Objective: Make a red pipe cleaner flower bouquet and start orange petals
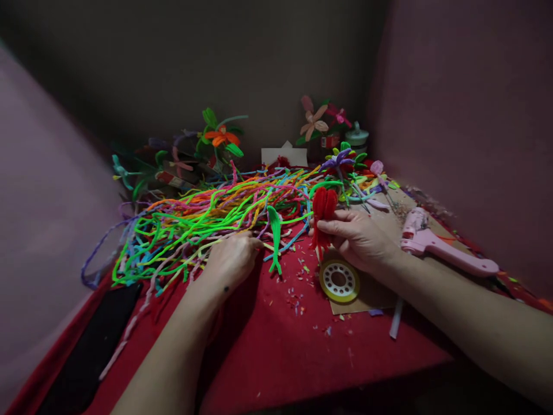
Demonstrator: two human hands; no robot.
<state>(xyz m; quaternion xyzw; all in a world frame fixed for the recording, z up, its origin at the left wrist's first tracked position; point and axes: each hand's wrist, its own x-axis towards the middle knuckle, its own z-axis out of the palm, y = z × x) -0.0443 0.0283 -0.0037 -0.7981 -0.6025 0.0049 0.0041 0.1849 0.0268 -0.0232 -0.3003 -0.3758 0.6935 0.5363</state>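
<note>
My right hand (356, 236) pinches a bundle of red pipe-cleaner loops (325, 207), held upright with loose ends hanging below the fingers. My left hand (235, 253) rests at the near edge of a heap of coloured pipe cleaners (216, 213). Its fingers are curled and point to the right; what lies in them, if anything, is hidden. Between the hands is a bent green pipe-cleaner leaf (275, 236) with a forked lower end. Just below my right hand, a roll of yellow tape (339, 280) lies on a piece of cardboard (371, 297).
A pink glue gun (444, 248) lies at the right, its clear glue stick (396, 320) near my right forearm. A black phone-like slab (95, 346) is at the left. Pipe-cleaner flowers (222, 136) stand behind the heap. Fuzz scraps dot the red cloth (276, 346).
</note>
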